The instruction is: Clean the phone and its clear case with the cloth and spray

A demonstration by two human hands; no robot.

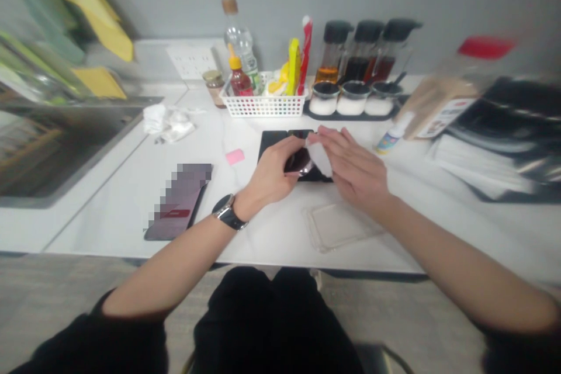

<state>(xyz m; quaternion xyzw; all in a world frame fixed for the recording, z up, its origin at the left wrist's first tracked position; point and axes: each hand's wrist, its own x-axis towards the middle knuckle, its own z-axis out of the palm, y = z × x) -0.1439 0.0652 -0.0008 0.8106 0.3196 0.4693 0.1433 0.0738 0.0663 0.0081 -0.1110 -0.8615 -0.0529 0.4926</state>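
My left hand (276,170), with a watch (230,212) on its wrist, is closed around a dark glossy smartphone (298,162) with a shiny edge. Most of the phone is hidden by the fingers. A white wipe (321,159) is held in my right hand (357,166), pressed against the phone's side. Beneath both hands lies a flat black item (272,141), partly covered. Just in front of my right hand is a clear phone case (339,228) on the white counter (258,239). Left of my watch rests another phone (179,204), its screen pixelated.
A pink piece (235,156) and crumpled white tissue (169,123) lie left, near the sink (83,175). Along the wall stand a white basket (265,107) of condiments, seasoning jars (353,99) and dark-topped bottles (363,52). A small white bottle (393,135) stands at right.
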